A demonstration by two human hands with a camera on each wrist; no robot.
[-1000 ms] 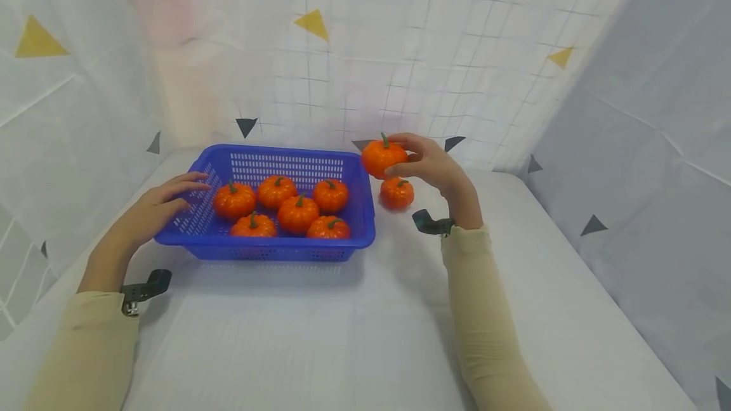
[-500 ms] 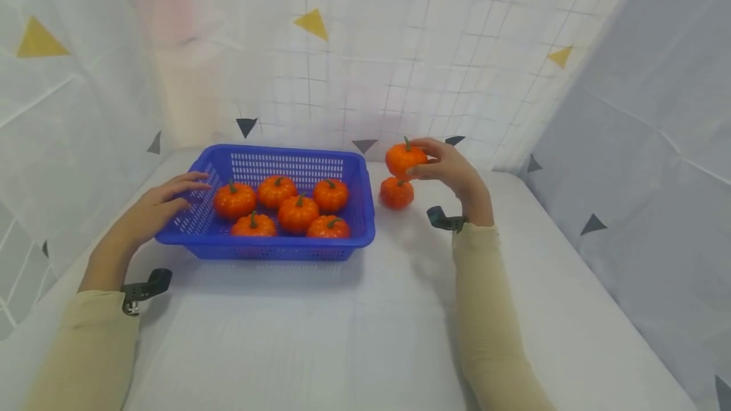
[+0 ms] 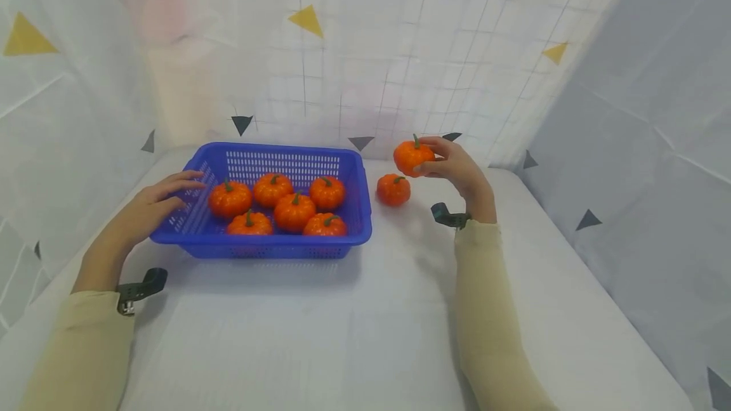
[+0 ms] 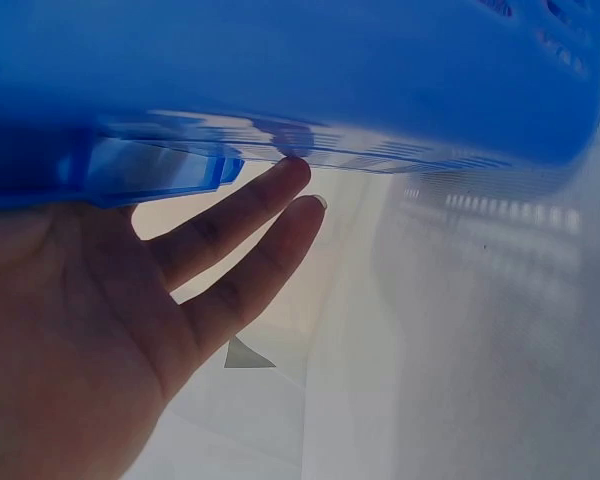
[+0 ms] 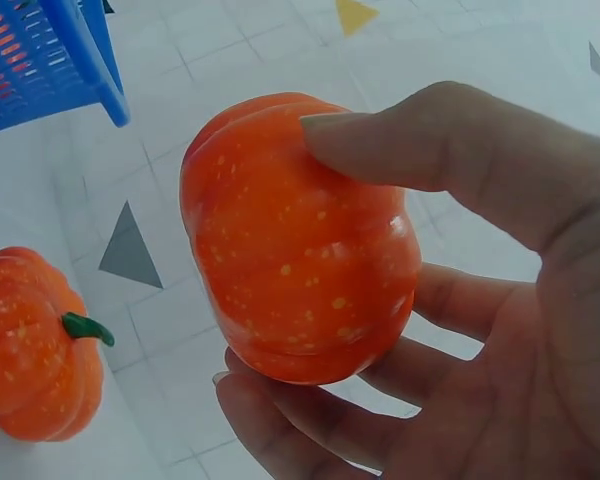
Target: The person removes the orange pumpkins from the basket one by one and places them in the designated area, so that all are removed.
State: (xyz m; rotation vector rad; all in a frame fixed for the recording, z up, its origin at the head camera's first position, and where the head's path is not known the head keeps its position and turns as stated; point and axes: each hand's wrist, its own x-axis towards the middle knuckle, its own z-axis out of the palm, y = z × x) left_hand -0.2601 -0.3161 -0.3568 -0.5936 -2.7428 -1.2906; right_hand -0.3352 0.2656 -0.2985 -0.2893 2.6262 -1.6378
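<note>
My right hand (image 3: 457, 167) holds a small orange pumpkin (image 3: 413, 157) with a green stem. In the right wrist view, the thumb lies on one side of the held pumpkin (image 5: 300, 240) and the fingers curl round the other. A second pumpkin (image 3: 393, 189) stands on the table just left of and below the held one. My left hand (image 3: 143, 208) is at the left end of a blue plastic basket (image 3: 274, 240), its fingers extended over the rim. Seen from the left wrist, two fairly straight fingers (image 4: 245, 265) reach to the basket wall (image 4: 330, 70).
Several orange pumpkins (image 3: 294, 212) lie inside the basket. The table (image 3: 274, 341) has a white cover. White sheeting (image 3: 365, 68) with grid lines and triangle marks closes off the back, and a grey wall (image 3: 645, 100) rises on the right.
My right hand has carried its pumpkin rightward, away from the basket's right rim and past the pumpkin on the table. My left hand keeps its place. The head view has shifted slightly.
</note>
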